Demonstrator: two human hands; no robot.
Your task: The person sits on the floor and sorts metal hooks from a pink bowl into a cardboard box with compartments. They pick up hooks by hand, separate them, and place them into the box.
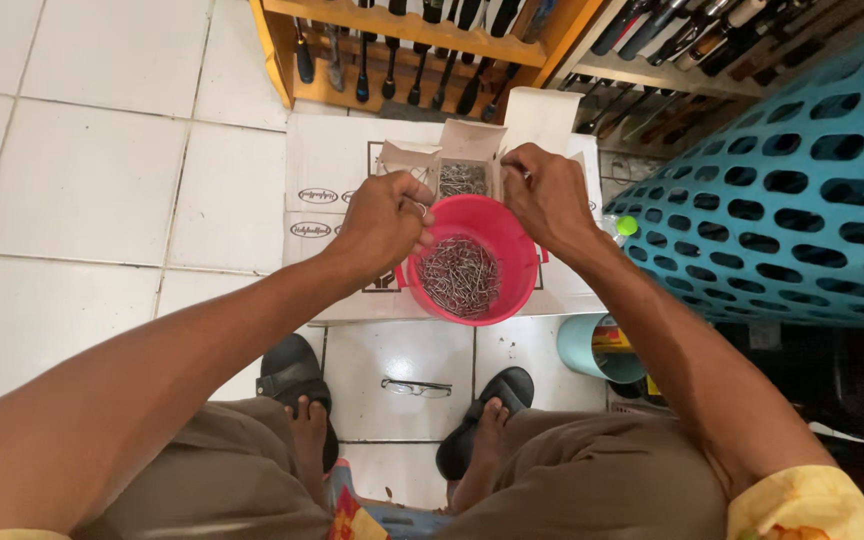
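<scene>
Both forearms reach forward, converging. Left hand [380,222] knuckles up, wrist bent down, fingers [418,210] pinched together. Right hand [549,195] just opposite, fingers curled inward. Hands near each other, not touching. Bare feet in sandals below.

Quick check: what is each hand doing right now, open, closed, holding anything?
Left hand: fingers pinched on small metal pieces above the pink bowl.
Right hand: closed on the small cardboard box.
</scene>
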